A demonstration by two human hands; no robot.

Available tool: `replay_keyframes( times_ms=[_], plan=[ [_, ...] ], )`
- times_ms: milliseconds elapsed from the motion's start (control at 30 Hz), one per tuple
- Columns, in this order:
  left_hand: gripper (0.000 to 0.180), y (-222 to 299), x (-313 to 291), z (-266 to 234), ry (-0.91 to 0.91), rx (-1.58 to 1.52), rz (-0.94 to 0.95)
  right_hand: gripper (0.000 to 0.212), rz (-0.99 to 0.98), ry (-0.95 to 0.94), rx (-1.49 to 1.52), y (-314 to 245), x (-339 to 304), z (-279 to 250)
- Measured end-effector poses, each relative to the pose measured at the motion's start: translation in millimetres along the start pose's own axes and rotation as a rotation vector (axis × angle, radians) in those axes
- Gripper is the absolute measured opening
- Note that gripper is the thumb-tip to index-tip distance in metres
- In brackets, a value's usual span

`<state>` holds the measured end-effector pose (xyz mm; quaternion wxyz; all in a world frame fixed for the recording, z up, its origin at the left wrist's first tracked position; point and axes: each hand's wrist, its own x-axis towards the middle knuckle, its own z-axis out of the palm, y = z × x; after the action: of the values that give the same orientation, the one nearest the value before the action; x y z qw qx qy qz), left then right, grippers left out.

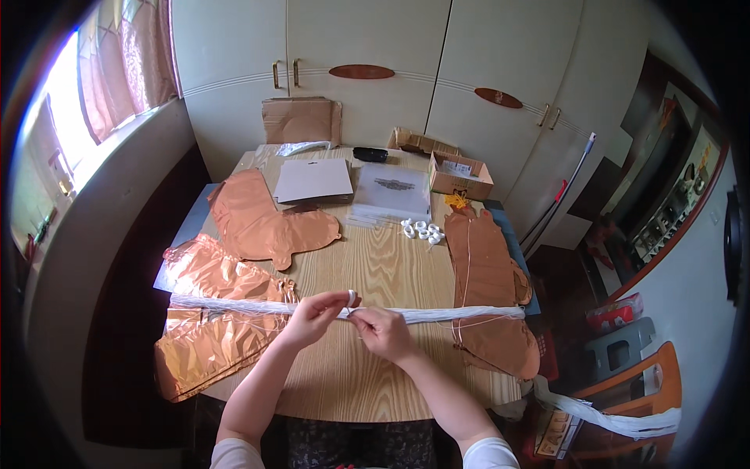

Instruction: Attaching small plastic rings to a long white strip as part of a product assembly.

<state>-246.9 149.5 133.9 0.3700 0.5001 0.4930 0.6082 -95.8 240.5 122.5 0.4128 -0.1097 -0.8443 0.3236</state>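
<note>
My left hand is closed in a pinch on a small white ring-shaped roll over the middle of the table. Close beside it, my right hand has its fingertips pressed together just below the roll; what they pinch is too small to make out. Under both hands a long bundle of white strings stretches across the table from left to right. Its left end lies over shiny copper foil balloons, its right end over a flat stack of copper foil balloons.
An L-shaped copper foil balloon lies at the far left. Behind are grey-white cards, clear plastic bags, several white rolls and an open cardboard box. A chair with more white strings stands at the right.
</note>
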Motion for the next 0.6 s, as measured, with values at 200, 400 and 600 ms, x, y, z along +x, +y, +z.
replay_keyframes(
  times_ms=[200,400,600],
  plan=[
    [0.018,3.9,-4.1,1.2,-0.188,-0.040,-0.159,0.007,-0.089,0.163,-0.097,7.2,9.2,-10.1],
    [0.020,-11.2,-4.5,-5.5,-0.188,-0.584,-0.081,0.009,0.228,0.069,0.207,9.4,2.7,1.4],
    [0.029,-7.5,0.1,2.0,0.007,-0.353,-0.004,0.009,-0.043,0.107,-0.150,7.8,1.9,6.2]
  ],
)
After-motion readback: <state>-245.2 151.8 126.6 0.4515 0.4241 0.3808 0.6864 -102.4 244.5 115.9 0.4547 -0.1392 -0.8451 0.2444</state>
